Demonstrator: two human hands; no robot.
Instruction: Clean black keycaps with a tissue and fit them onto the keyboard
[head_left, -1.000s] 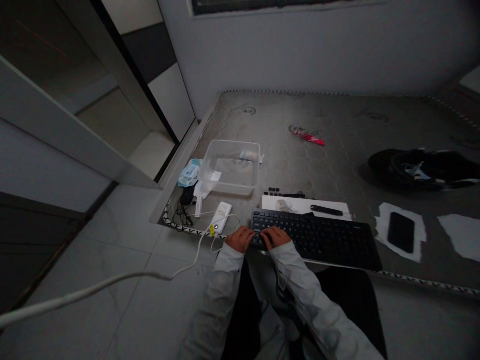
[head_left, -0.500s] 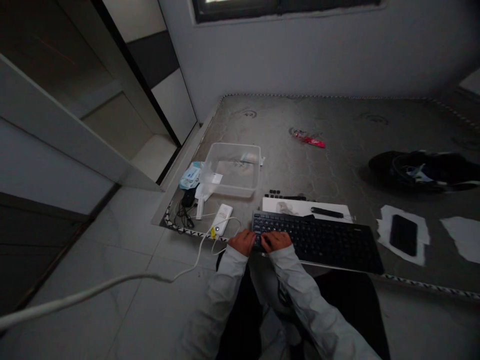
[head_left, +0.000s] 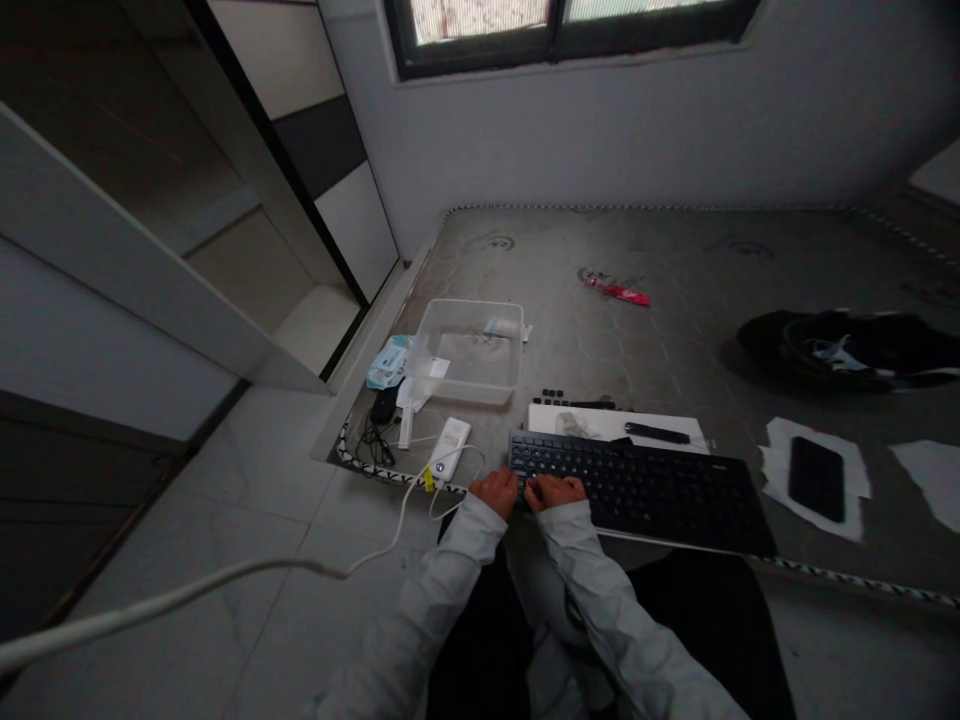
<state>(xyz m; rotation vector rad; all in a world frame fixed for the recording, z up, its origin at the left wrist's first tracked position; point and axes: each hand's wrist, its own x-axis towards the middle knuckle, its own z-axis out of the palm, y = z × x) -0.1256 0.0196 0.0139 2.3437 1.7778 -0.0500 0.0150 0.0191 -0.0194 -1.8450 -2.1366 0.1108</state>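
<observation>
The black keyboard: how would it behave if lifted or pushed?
The black keyboard is one flat panel, so probably stiff. Broad and low, it should slide, not roll. It lies near the front edge of the grey surface, so a push that way might tip it off.

So both forearms [head_left: 611, 585] are stretched out front in long, pale grey, wrinkled fabric sleeves [head_left: 442, 595], angled in toward each other. The bare left hand [head_left: 495, 490] is curled, back facing up; the bare right hand [head_left: 556, 491] is just beside it, bent in too. Fingertips are honestly too small to make out.
</observation>
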